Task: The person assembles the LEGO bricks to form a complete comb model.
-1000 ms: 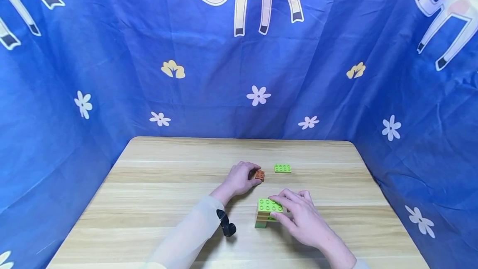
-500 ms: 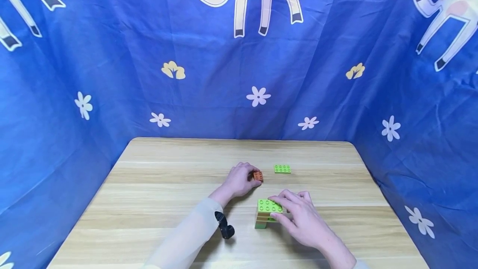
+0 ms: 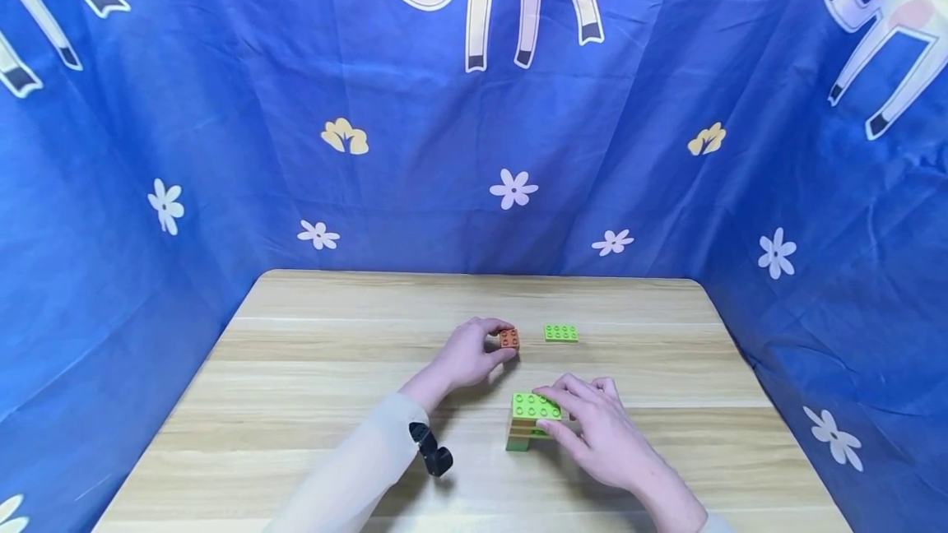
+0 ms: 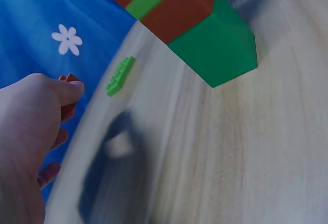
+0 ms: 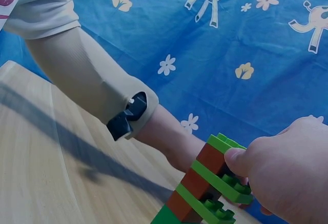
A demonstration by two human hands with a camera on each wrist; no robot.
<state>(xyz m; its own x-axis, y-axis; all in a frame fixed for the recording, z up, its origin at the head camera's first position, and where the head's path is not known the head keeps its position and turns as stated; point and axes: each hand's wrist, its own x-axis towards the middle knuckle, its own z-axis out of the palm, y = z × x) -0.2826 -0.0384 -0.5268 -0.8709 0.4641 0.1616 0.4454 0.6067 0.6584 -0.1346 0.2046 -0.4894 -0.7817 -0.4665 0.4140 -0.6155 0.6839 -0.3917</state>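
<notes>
Between thumb and fingers, my left hand [image 3: 470, 354] pinches an orange-brown toy brick [image 3: 509, 339] with a two-by-two stud top. In the left wrist view the hand's shadow lies apart from it on the wood, so hand and brick appear raised. Nearer the front stands a tower of toy bricks [image 3: 518, 428], layered in brown and light green over a dark green base [image 4: 218, 42]. My right hand [image 3: 607, 441] grips the tower's top, thumb on the near side and fingers behind. Light green plates [image 5: 218, 180] jut out from the tower's side in the right wrist view.
A flat light green plate [image 3: 560, 334] with studs lies on the wooden table [image 3: 333, 368], right of the left hand. Blue patterned curtain [image 3: 415, 212] encloses the back and sides. A black wrist camera [image 3: 431, 451] sticks out from the left sleeve.
The left hand has shifted slightly left with the orange-brown brick and appears to have lifted it. The right hand and the tower have stayed in place.
</notes>
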